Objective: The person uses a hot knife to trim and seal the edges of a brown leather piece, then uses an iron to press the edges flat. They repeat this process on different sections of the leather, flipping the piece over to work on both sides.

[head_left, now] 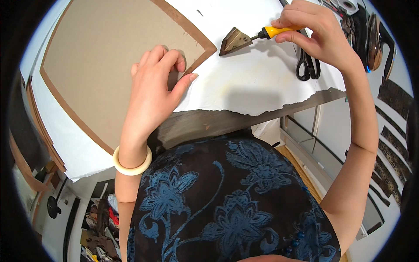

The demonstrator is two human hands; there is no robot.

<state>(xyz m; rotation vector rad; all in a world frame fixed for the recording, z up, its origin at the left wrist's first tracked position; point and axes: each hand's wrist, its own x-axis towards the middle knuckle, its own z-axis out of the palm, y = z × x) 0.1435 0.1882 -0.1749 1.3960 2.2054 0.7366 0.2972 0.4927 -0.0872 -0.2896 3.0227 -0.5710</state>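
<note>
A beige panel [100, 61] with a brown border lies on the white-covered table at the left, one corner pointing toward the middle. My left hand [152, 83] rests on it near that corner. Its fingers are bent and the thumb stands apart, the thumb tip at the brown border. In my right hand [312, 30], pinched between thumb and fingers, is the yellow handle of a small hand iron [235, 41]. Its pointed metal plate is just right of the panel's corner; whether it touches the white surface I cannot tell.
Black-handled scissors [309, 67] lie below my right hand. The white sheet [231, 94] has a ragged front edge over a grey table edge [200, 124]. A clothes iron [376, 43] stands at the far right, near a white roll [348, 6]. Dark patterned strips [393, 144] are lower right.
</note>
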